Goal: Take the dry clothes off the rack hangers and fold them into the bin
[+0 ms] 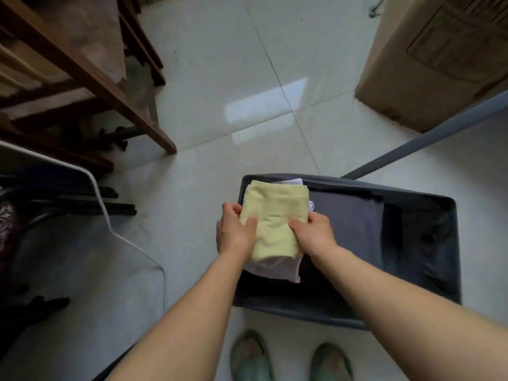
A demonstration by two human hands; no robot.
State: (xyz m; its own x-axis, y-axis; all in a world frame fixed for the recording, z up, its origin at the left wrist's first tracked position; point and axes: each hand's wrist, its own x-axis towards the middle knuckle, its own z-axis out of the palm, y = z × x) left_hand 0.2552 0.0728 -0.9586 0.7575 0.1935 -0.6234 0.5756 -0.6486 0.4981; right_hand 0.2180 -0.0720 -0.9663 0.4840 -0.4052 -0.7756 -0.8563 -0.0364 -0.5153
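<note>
A folded pale yellow cloth (pixel 272 215) lies over the left end of the dark grey fabric bin (pixel 428 270) on the floor. My left hand (pixel 233 232) grips its left edge and my right hand (pixel 313 235) grips its right edge, thumbs on top. Under it sits a folded white garment (pixel 275 270), with more white cloth showing at the far end. A folded grey garment (pixel 349 224) fills the middle of the bin, and dark clothes lie at the right end.
A wooden frame (pixel 90 78) stands at the left rear. A white-edged grey panel (pixel 93 243) lies at the left. A cardboard box (pixel 434 64) stands at the back right, with a grey pole (pixel 428 136) slanting in front. My green shoes (pixel 250 358) are below the bin.
</note>
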